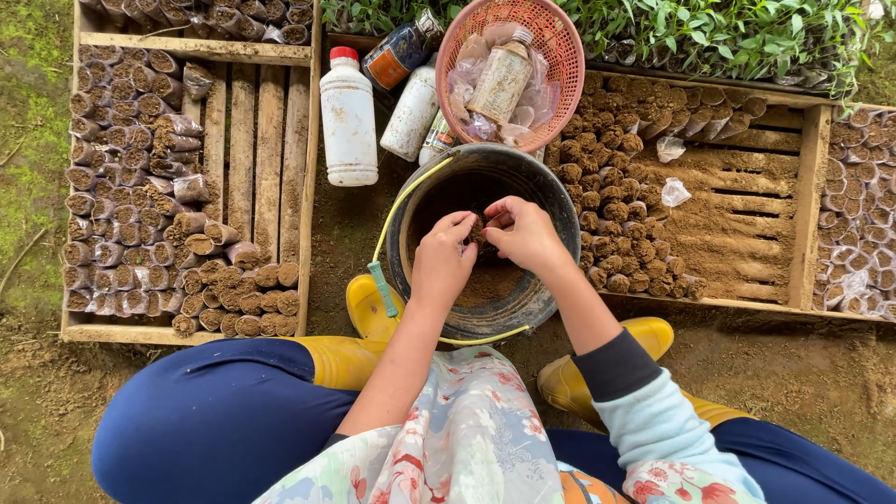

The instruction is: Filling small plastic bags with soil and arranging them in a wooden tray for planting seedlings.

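Note:
A black bucket (pixel 546 289) with a yellow handle stands between my feet, holding brown soil at its bottom. Both hands are over its mouth. My left hand (pixel 442 261) and my right hand (pixel 525 233) pinch a small soil-filled plastic sleeve (pixel 481 229) between their fingertips. The sleeve is mostly hidden by my fingers.
A wooden tray (pixel 271 140) on the left holds several filled soil sleeves. Another tray (pixel 747 201) on the right is partly filled. Behind the bucket stand white bottles (pixel 348 117), a pink basket (pixel 551 37) with a bottle and plastic sleeves, and green seedlings (pixel 728 33). My yellow boots (pixel 369 308) flank the bucket.

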